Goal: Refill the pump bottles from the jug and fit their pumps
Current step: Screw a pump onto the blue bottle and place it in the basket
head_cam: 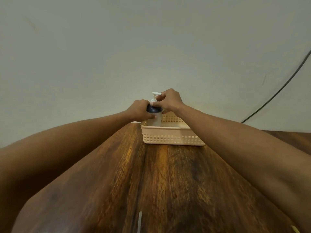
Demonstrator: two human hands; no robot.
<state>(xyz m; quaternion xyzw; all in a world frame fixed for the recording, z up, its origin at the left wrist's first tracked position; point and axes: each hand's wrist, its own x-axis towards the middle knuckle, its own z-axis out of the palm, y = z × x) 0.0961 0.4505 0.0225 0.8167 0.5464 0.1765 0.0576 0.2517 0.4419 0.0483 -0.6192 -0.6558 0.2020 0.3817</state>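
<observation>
Both arms reach forward over a dark wooden worktop [168, 182] to its far end, where a pale peach slotted basket [171, 137] sits close to the wall [151, 39]. A pump bottle [155, 116] stands upright in the basket's far left corner — its shoulder dark blue, its lower body whitish and translucent. The left hand [140, 111] is wrapped around the bottle from the left, fingers curled across the dark shoulder and upper body, gripping it. The right hand [170, 100] sits just beside it on the right and slightly higher, closed in a pinch on the white pump [154, 98] at the bottle's neck; the pump's flat head sticks out above and to the left of the knuckles. The two hands nearly touch across the bottle. A dark cable [277, 91] runs down the wall at right, well apart from the basket.
</observation>
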